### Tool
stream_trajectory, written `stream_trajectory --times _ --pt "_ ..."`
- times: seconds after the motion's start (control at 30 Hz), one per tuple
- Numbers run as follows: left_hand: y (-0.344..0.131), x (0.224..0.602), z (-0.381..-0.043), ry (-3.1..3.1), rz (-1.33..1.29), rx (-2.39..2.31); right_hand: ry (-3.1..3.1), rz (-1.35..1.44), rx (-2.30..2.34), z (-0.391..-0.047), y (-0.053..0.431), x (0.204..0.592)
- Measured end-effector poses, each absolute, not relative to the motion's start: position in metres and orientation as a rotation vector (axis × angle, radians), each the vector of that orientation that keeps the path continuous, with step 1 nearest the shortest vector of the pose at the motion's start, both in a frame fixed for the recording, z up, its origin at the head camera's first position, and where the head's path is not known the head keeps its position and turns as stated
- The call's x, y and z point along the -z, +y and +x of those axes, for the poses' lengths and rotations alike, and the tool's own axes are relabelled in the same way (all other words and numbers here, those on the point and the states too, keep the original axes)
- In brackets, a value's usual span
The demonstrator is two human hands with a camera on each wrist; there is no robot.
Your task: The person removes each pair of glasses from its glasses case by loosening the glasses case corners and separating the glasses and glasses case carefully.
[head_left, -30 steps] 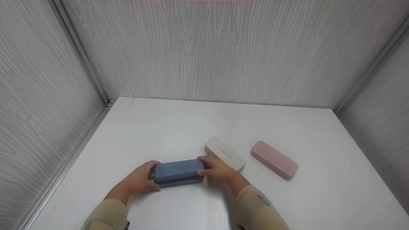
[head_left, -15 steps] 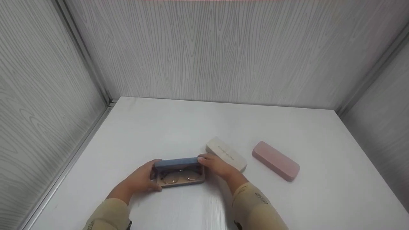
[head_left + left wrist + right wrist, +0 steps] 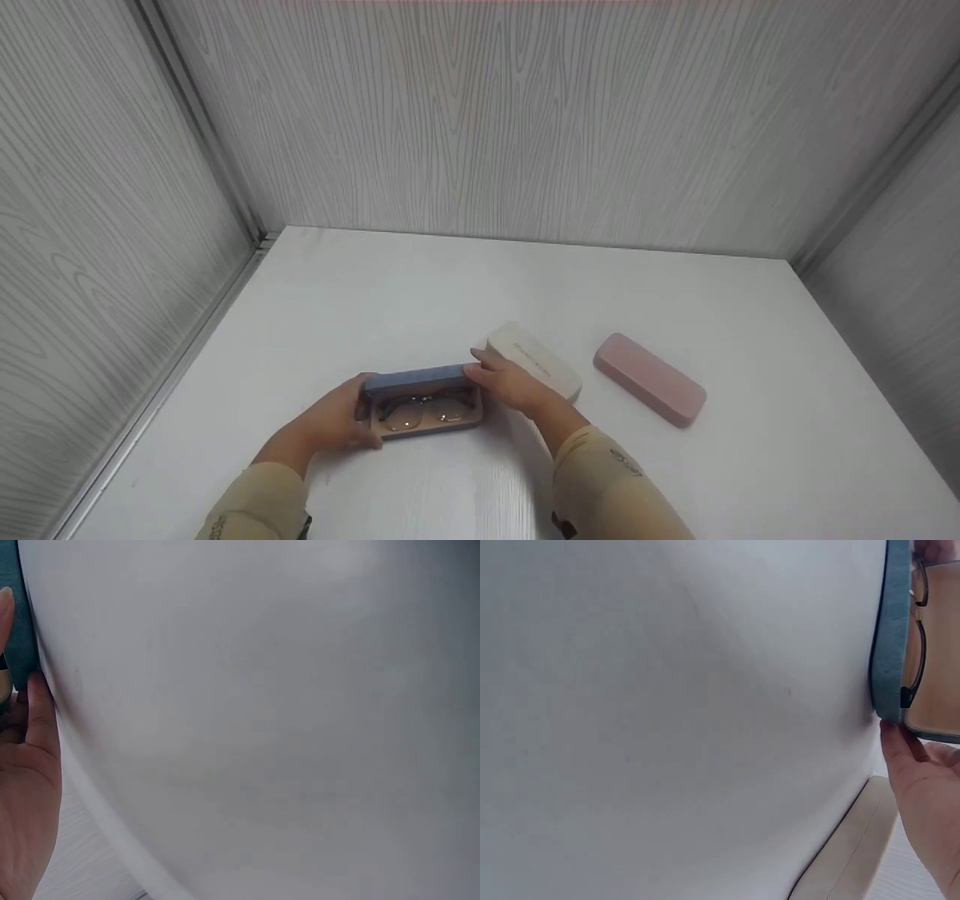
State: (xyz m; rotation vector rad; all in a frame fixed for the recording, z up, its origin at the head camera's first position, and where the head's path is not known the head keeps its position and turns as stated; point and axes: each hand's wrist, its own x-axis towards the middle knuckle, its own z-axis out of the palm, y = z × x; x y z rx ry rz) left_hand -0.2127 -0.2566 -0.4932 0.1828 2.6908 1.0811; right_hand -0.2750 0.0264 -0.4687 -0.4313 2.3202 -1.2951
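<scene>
A blue glasses case (image 3: 420,376) lies on the white table with its lid raised. In its pale lining rests a pair of glasses (image 3: 403,417) with thin dark frames, lenses toward me. My left hand (image 3: 337,417) grips the left end of the case, thumb at the near bottom corner and fingers behind. At the lid's right corner my right hand (image 3: 516,384) holds on with the thumb in front. The right wrist view shows the case (image 3: 889,637) from its end, the right fingertips at its lower corner. Only a strip of the case (image 3: 22,630) appears in the left wrist view.
A cream glasses case (image 3: 536,358) with small lettering lies just behind my right hand, partly covered by it. Farther right is a closed pink glasses case (image 3: 651,381). Pale wood-grain panels (image 3: 480,120) stand round the back and sides of the table (image 3: 405,292).
The blue case's lid has swung up from nearly closed, uncovering the glasses inside. My right hand has risen a little with the lid; the left hand has stayed at its end.
</scene>
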Motion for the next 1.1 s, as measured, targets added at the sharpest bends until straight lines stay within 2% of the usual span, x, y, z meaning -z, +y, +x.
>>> stream_trajectory --times 0.47,0.67,0.93,1.1 --pt "-0.255 0.492 -0.217 2.678 0.185 -1.110 2.493 -0.540 1.300 -0.272 0.038 0.451" --pt "-0.255 0.489 -0.216 2.684 0.168 -1.054 2.617 -0.701 1.278 -0.264 0.039 0.446" --pt "-0.253 0.487 -0.217 2.679 0.166 -1.066 2.827 -1.018 1.033 -0.248 0.027 0.437" --pt "-0.254 0.490 -0.218 2.677 0.166 -1.060 2.892 -1.038 0.852 -0.239 0.017 0.434"
